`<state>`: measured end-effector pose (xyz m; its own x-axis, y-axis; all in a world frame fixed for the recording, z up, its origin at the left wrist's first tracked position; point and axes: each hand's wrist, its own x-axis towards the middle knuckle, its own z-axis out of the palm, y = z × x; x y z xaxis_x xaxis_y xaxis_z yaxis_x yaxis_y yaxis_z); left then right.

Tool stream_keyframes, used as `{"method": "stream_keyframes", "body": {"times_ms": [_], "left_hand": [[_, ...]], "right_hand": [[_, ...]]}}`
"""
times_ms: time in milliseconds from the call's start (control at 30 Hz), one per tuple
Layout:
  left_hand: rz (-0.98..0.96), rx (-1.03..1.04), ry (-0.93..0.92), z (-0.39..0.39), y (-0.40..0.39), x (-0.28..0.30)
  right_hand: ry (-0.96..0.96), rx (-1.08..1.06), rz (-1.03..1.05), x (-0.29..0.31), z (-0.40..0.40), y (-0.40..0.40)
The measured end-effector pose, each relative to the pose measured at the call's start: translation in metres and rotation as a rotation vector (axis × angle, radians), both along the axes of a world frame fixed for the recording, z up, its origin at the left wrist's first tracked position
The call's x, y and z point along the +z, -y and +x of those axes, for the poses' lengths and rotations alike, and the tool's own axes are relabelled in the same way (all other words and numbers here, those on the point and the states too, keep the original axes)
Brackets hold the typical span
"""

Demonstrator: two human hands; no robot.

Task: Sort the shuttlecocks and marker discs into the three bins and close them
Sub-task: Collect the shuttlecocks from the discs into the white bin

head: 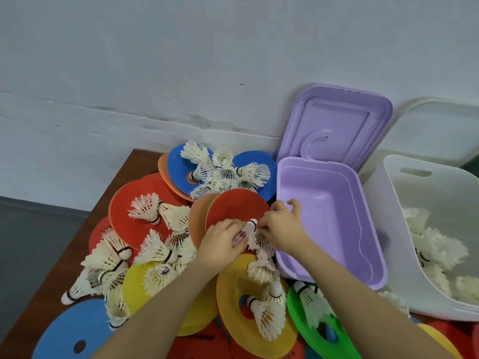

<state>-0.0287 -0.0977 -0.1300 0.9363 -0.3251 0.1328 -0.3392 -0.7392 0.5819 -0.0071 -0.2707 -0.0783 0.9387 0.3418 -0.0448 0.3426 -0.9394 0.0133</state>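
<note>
White feather shuttlecocks and flat marker discs in red, blue, yellow and green lie heaped on a brown table. My left hand and my right hand meet over the heap and together pinch a shuttlecock by its cork end. A red disc stands tilted just behind the hands. The purple bin holds nothing and its lid stands raised. The white bin holds several shuttlecocks.
The white bin's lid leans against the wall behind it. A pale wall runs close behind the table. The table's left edge drops to a grey floor. More discs crowd the front right corner.
</note>
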Motion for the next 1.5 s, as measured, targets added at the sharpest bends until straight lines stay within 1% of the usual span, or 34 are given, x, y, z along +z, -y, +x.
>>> {"method": "stream_keyframes", "body": {"times_ms": [67, 167, 267, 367, 500, 600, 733, 833, 1000, 1100, 1167, 1233, 1367, 1500], "left_hand": [[-0.05, 0.034, 0.059, 0.0, -0.004, 0.008], [-0.102, 0.055, 0.142, 0.003, -0.009, 0.026], [-0.112, 0.049, 0.247, 0.005, -0.006, 0.054], [-0.097, 0.03, 0.38, 0.007, 0.011, 0.086], [-0.186, -0.025, 0.475, 0.012, 0.054, 0.123], [-0.225, -0.05, 0.534, 0.016, 0.1, 0.142], [-0.263, -0.099, 0.584, 0.016, 0.175, 0.159], [-0.266, -0.137, 0.553, 0.014, 0.232, 0.161], [-0.178, -0.191, 0.479, 0.01, 0.312, 0.148], [-0.083, -0.196, 0.449, 0.014, 0.342, 0.147], [0.037, -0.186, 0.377, 0.014, 0.353, 0.149], [0.117, -0.165, 0.328, 0.013, 0.354, 0.149], [0.157, -0.129, 0.374, 0.007, 0.334, 0.149], [0.187, -0.085, 0.439, 0.006, 0.291, 0.156]], "right_hand": [[0.112, 0.024, 0.11, -0.003, -0.002, 0.001], [0.277, 0.039, 0.349, -0.003, -0.008, 0.006], [0.326, 0.061, 0.501, 0.012, -0.013, 0.012], [0.391, 0.03, 0.617, 0.036, -0.017, 0.031], [0.471, -0.08, 0.771, 0.068, -0.025, 0.075], [0.509, -0.109, 0.855, 0.086, -0.033, 0.12], [0.62, -0.164, 0.797, 0.107, -0.044, 0.193], [0.669, -0.244, 0.742, 0.113, -0.055, 0.251], [0.651, -0.386, 0.527, 0.102, -0.07, 0.327], [0.63, -0.418, 0.478, 0.098, -0.071, 0.352], [0.588, -0.448, 0.46, 0.097, -0.069, 0.363], [0.54, -0.449, 0.456, 0.095, -0.068, 0.367], [0.484, -0.333, 0.465, 0.094, -0.062, 0.353], [0.453, -0.219, 0.506, 0.096, -0.044, 0.316]]}}
